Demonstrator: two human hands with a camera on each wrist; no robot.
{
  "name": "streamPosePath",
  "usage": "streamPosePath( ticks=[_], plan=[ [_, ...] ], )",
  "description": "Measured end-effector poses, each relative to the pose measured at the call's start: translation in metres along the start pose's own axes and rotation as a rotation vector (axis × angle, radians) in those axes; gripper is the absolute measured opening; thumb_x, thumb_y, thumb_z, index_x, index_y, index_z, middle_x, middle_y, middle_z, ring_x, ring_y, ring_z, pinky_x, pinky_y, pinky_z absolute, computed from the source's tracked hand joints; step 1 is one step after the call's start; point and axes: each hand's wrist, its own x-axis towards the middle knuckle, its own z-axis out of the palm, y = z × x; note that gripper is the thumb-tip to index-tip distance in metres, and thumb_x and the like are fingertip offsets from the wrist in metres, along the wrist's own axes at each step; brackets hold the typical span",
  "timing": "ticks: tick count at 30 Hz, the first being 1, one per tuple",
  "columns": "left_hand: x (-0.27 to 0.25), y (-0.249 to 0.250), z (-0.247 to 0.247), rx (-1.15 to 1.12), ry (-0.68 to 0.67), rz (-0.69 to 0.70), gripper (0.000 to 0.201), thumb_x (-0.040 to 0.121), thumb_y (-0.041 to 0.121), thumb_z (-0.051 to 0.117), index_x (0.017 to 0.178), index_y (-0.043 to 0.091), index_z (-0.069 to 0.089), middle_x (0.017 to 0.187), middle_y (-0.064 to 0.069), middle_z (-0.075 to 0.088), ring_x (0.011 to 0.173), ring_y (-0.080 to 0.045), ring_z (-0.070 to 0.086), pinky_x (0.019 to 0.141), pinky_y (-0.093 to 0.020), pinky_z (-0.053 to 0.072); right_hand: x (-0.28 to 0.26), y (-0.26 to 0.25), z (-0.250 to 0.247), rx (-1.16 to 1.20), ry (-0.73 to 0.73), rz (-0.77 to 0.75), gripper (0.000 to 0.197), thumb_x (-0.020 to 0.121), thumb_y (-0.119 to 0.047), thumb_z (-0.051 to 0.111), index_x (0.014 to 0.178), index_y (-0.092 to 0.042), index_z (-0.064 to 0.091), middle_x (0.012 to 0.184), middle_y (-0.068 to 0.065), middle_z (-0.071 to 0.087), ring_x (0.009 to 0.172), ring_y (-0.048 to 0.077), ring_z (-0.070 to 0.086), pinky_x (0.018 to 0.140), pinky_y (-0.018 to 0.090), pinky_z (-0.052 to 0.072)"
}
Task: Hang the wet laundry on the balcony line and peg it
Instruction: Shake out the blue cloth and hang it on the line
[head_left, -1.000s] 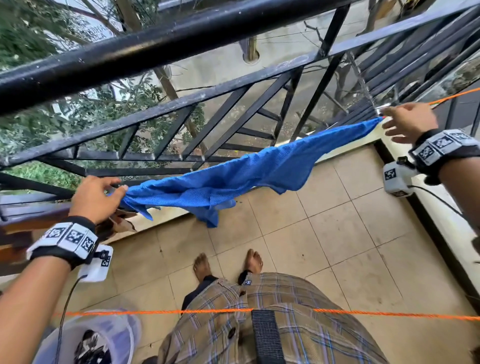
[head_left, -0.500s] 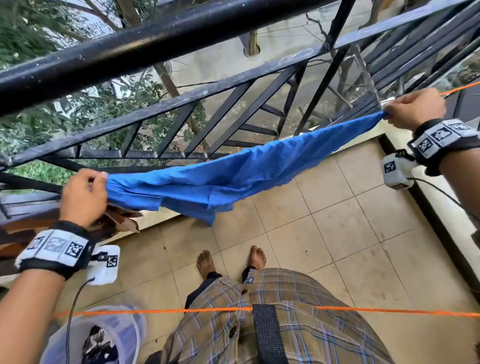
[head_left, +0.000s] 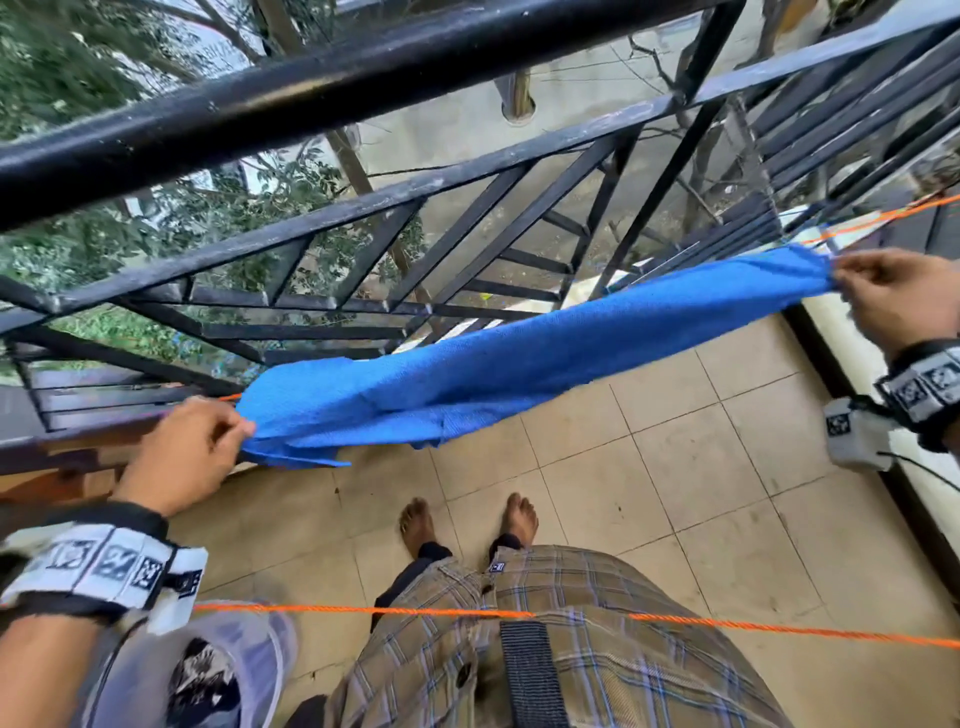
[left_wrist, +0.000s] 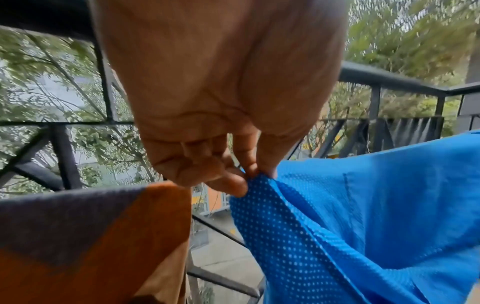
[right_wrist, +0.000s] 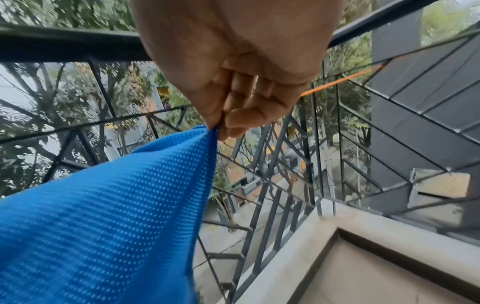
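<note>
A blue mesh garment hangs stretched between my two hands along the far orange line, in front of the black railing. My left hand pinches its left corner; the left wrist view shows thumb and fingers closed on the blue garment. My right hand pinches the right corner, seen close up where the blue garment pulls taut from the fingertips. Most of the far line is hidden under the cloth. No pegs are in view.
A second orange line crosses in front of my waist. A white bucket with dark laundry stands at lower left. An orange and grey cloth hangs left of my left hand. The black railing runs ahead, with a low ledge at right.
Both hands have pulled apart and the blue garment has gone from sagging and bunched to stretched and flatter along the line. The right hand now pinches the corner.
</note>
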Motion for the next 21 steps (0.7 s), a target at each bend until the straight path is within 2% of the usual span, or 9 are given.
streamPosePath(
  ticks=[4,6,7,9,11,13,15,18,21],
  plan=[
    [0.015,0.008,0.011,0.112,-0.068,-0.063,0.015,0.094,0.028,0.060,0.083,0.018,0.065,0.091,-0.014,0.057,0.089,-0.039,0.063,0.081,-0.049,0.052,0.006,0.016,0.026,-0.070,-0.057,0.136,0.035,0.066,-0.057,0.058,0.101,-0.055,0.064,0.083,0.001,0.074,0.082,0.024,0.073,0.058,0.030,0.057],
    [0.024,0.014,0.008,0.123,-0.017,-0.099,0.016,0.095,0.027,0.057,0.085,0.016,0.064,0.093,-0.017,0.056,0.090,-0.042,0.061,0.079,-0.049,0.050,0.013,0.006,0.034,-0.074,-0.062,0.148,0.042,0.064,-0.056,0.057,0.106,-0.051,0.060,0.088,0.000,0.075,0.089,0.024,0.073,0.068,0.005,0.044],
    [0.028,0.017,0.007,0.116,0.026,-0.115,0.015,0.096,0.024,0.057,0.087,0.014,0.064,0.096,-0.020,0.057,0.093,-0.043,0.060,0.080,-0.050,0.048,0.015,-0.004,0.035,-0.061,-0.064,0.151,0.041,0.063,-0.056,0.057,0.105,-0.053,0.060,0.090,0.000,0.075,0.091,0.024,0.073,0.069,0.000,0.038],
    [0.033,0.021,0.003,0.066,0.108,-0.128,0.009,0.095,0.018,0.059,0.095,0.010,0.064,0.101,-0.023,0.058,0.099,-0.044,0.057,0.086,-0.053,0.047,0.006,-0.044,0.031,-0.009,-0.074,0.162,0.030,0.064,-0.059,0.059,0.094,-0.057,0.063,0.091,0.000,0.075,0.089,0.024,0.073,0.066,0.008,0.043],
    [0.039,0.021,0.002,0.027,0.119,-0.128,0.017,0.092,0.017,0.064,0.108,0.010,0.063,0.105,-0.022,0.058,0.103,-0.044,0.057,0.093,-0.054,0.047,-0.008,-0.080,0.030,0.035,-0.120,0.162,0.020,0.072,-0.056,0.061,0.086,-0.042,0.067,0.088,0.004,0.073,0.078,0.025,0.071,0.052,0.024,0.054],
    [0.045,0.023,0.001,0.030,0.073,-0.123,0.035,0.090,0.018,0.069,0.124,0.012,0.062,0.113,-0.023,0.057,0.107,-0.044,0.056,0.098,-0.053,0.045,-0.014,-0.099,0.036,0.094,-0.193,0.170,0.024,0.083,-0.048,0.060,0.090,-0.025,0.065,0.089,0.011,0.071,0.064,0.024,0.065,0.055,0.037,0.058],
    [0.050,0.026,0.001,0.046,0.024,-0.095,0.041,0.089,0.018,0.071,0.129,0.015,0.063,0.113,-0.021,0.056,0.107,-0.042,0.057,0.099,-0.053,0.045,-0.014,-0.104,0.045,0.092,-0.163,0.211,0.035,0.083,-0.051,0.060,0.102,-0.022,0.063,0.090,0.011,0.072,0.065,0.026,0.067,0.066,0.047,0.060],
    [0.055,0.029,0.001,0.094,-0.039,-0.067,0.032,0.089,0.018,0.071,0.121,0.015,0.070,0.108,-0.017,0.062,0.106,-0.041,0.059,0.096,-0.052,0.046,-0.013,-0.106,0.051,0.071,-0.119,0.237,0.037,0.078,-0.048,0.065,0.105,-0.023,0.062,0.092,0.010,0.074,0.071,0.027,0.069,0.069,0.049,0.060],
    [0.056,0.031,-0.001,0.098,-0.055,-0.074,0.025,0.090,0.021,0.069,0.114,0.018,0.073,0.108,-0.014,0.068,0.102,-0.039,0.063,0.092,-0.051,0.050,-0.012,-0.113,0.055,0.102,-0.117,0.254,0.017,0.077,-0.038,0.069,0.085,-0.025,0.062,0.089,0.008,0.073,0.066,0.019,0.070,0.063,0.038,0.060]
  ],
)
